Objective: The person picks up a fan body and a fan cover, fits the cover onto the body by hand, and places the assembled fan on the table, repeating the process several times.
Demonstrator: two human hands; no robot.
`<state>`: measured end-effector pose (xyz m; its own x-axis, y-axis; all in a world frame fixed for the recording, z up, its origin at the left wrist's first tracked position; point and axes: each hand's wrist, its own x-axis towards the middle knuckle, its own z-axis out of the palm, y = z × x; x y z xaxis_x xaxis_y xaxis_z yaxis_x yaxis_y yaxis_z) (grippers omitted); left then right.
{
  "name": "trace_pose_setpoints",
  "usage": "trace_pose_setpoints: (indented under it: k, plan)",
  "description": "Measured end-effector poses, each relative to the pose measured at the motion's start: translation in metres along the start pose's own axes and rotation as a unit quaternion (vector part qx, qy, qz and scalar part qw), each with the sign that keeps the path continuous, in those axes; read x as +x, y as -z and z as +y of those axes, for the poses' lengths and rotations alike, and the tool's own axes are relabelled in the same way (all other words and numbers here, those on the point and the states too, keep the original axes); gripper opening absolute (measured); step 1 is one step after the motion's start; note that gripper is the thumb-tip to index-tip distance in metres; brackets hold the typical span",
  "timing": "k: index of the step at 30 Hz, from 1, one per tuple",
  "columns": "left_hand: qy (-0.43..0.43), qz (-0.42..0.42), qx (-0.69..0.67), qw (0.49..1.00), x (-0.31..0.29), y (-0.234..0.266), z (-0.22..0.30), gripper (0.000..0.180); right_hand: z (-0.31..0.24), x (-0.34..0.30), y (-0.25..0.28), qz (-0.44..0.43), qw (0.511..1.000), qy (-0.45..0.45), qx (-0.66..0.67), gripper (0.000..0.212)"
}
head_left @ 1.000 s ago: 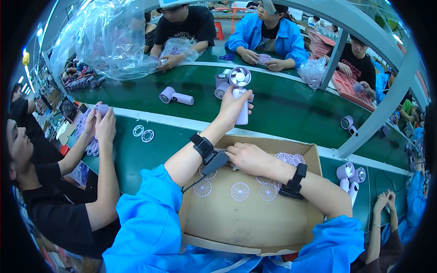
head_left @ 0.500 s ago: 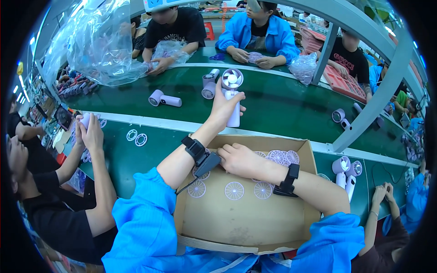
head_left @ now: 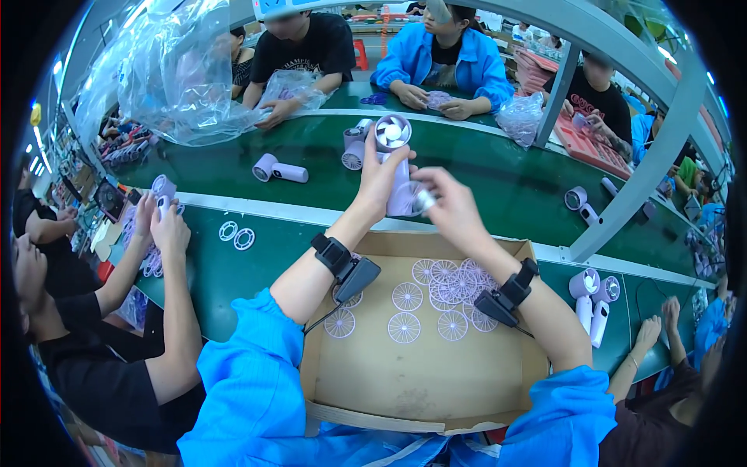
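Note:
My left hand (head_left: 381, 180) grips the handle of a small lilac handheld fan (head_left: 394, 156), held upright above the far edge of a cardboard box (head_left: 424, 381). Its round head faces me with white blades showing. My right hand (head_left: 454, 207) is raised beside the fan's handle and pinches a small pale round part (head_left: 421, 201) against it. Both wrists wear black straps with small devices. Inside the box lie several lilac round fan grilles (head_left: 445, 289).
A green conveyor belt (head_left: 482, 175) runs across behind the box, carrying more lilac fans (head_left: 278, 169). Two fans (head_left: 589, 302) stand at the right. Two loose rings (head_left: 236, 233) lie left of the box. People work on all sides; a neighbour's hands (head_left: 165, 218) hold a fan at left.
My left hand has brought the fan back from the belt toward me. My right hand rose out of the box with a small round part and met the fan.

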<state>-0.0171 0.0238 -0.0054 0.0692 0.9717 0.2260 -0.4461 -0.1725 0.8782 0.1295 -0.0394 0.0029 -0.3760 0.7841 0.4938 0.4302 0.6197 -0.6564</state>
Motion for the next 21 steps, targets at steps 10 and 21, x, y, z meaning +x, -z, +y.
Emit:
trace_pose_setpoints:
  k: [10,21]
  plan:
    - [-0.146,-0.114,0.081,0.979,-0.019,-0.02,0.014,0.089,0.023,0.011,0.027,0.055,0.897,-0.125,0.42,0.029]
    - [-0.182,-0.114,0.083,0.973,-0.022,-0.024,0.013,0.094,0.029,0.012,0.032,0.04,0.864,-0.12,0.487,0.022]
